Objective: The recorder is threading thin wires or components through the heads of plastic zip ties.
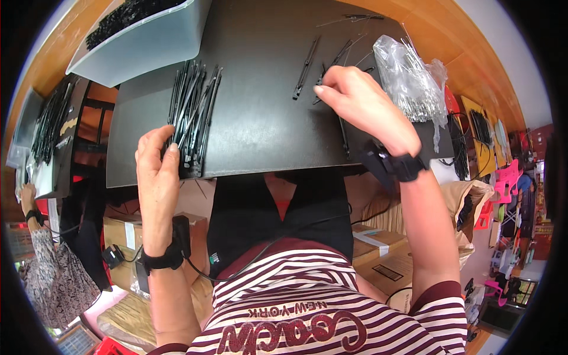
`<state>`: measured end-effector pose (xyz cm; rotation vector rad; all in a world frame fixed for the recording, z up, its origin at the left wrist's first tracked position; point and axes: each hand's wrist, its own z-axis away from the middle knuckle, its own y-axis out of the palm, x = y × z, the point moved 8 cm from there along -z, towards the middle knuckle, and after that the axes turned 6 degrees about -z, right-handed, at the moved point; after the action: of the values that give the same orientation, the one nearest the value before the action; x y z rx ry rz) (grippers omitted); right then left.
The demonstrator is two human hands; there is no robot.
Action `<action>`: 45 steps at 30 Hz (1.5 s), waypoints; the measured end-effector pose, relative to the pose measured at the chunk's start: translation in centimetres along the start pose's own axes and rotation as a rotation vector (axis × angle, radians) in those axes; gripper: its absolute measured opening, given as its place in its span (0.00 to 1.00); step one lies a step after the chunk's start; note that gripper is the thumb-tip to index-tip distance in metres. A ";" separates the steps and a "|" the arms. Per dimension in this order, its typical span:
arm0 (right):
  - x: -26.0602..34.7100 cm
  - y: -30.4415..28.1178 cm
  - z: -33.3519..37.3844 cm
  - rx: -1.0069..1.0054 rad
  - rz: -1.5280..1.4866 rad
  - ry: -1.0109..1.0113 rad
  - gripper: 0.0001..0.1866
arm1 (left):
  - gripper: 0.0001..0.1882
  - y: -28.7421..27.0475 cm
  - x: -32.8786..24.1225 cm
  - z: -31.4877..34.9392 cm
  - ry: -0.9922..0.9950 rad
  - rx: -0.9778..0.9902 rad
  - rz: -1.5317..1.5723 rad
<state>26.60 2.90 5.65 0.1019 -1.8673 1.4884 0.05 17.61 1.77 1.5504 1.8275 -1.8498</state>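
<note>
My left hand [156, 171] rests at the near edge of a black board [260, 118], fingers curled against the end of a bundle of black cable ties [192, 109] lying on it. My right hand [358, 100] hovers over the board's right side, fingers pinched around thin black ties [332, 65] there. A single loose black tie [306, 68] lies just left of that hand. A clear plastic bag [411, 83] of thin pale strips sits right of my right hand. Both wrists carry black bands.
A grey tray [148, 41] of black ties stands at the far left on the wooden table [438, 29]. Another tray of ties [50, 121] sits at the left. A second person's arm [35, 236] appears at the lower left. Cardboard boxes [384, 254] lie below.
</note>
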 end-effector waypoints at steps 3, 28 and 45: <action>0.2 1.6 -2.3 0.063 0.151 0.096 0.18 | 0.14 0.4 -0.7 0.1 0.020 0.002 -0.015; 8.6 4.6 11.0 0.106 0.139 -0.164 0.08 | 0.15 10.4 -7.6 4.3 -0.345 0.557 0.912; -1.3 -0.1 13.1 -0.165 -0.706 0.277 0.16 | 0.10 10.4 -8.6 4.8 -0.363 0.559 1.063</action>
<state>21.23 -9.08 4.17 0.4083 -1.4967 0.8137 8.61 6.31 -0.51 1.6442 0.1690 -1.8675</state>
